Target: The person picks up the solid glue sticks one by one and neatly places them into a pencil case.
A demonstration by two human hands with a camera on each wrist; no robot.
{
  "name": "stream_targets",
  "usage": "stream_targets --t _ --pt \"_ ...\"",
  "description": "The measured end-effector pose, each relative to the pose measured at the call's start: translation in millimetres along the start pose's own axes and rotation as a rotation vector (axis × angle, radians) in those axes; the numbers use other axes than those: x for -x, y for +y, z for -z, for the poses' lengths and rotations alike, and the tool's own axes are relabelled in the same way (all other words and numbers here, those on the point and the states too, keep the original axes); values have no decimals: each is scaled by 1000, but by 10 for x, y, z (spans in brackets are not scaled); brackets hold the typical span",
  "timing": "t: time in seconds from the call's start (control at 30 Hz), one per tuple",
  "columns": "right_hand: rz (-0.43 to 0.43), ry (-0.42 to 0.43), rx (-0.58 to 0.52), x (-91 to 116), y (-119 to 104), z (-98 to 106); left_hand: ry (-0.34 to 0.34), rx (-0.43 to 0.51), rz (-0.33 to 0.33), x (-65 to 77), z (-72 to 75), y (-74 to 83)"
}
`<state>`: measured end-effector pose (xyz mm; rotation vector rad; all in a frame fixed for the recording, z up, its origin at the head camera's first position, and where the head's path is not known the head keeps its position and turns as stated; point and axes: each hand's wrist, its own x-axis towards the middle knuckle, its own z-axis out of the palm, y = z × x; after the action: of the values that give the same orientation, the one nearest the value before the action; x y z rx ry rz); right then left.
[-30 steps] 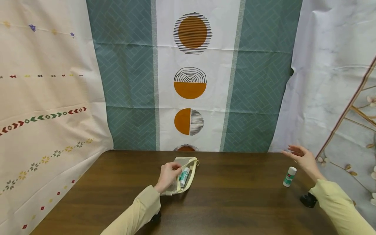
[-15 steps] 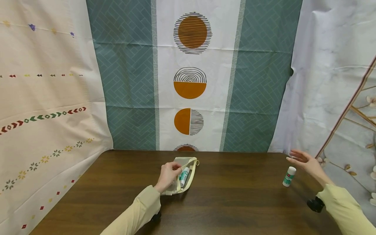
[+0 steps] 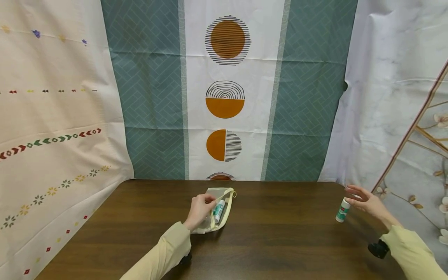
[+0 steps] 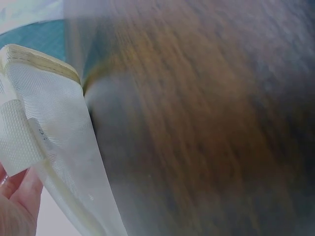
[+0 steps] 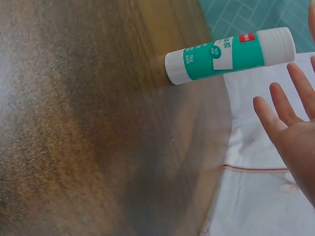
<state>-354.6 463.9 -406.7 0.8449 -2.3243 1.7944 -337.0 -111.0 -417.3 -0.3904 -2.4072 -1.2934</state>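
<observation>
A pale mesh zip pouch (image 3: 228, 210) with cream edging lies open near the middle of the table. My left hand (image 3: 200, 210) pinches its opening edge; in the left wrist view the mesh side (image 4: 64, 123) hides most of the fingers. Inside the pouch shows a white and green glue stick (image 3: 219, 212). At the right, another glue stick (image 3: 342, 212), green with white cap and base, stands upright on the table. Close beside its cap is my right hand (image 3: 370, 204), fingers spread and holding nothing. The right wrist view shows those fingers (image 5: 283, 105) apart from the glue stick (image 5: 236, 54).
The dark wooden table (image 3: 276, 233) ends close behind the right glue stick. Beyond it hang a green and white curtain (image 3: 231, 116) and a marbled floral cloth (image 3: 392, 97). A patterned cream cloth (image 3: 63, 155) runs along the left side.
My right hand has moved down and slightly right, with its fingers now beside the standing glue stick's cap. The left hand keeps its pinch on the pouch in the same place.
</observation>
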Motion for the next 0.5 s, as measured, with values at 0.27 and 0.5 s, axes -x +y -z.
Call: stream_targets --t 0.27,0.5 --pt "-26 1 -90 77 -162 -241 -8 12 2 -3 10 -36" --pt "-42 12 -200 114 24 -215 -20 22 21 -1 16 -13"
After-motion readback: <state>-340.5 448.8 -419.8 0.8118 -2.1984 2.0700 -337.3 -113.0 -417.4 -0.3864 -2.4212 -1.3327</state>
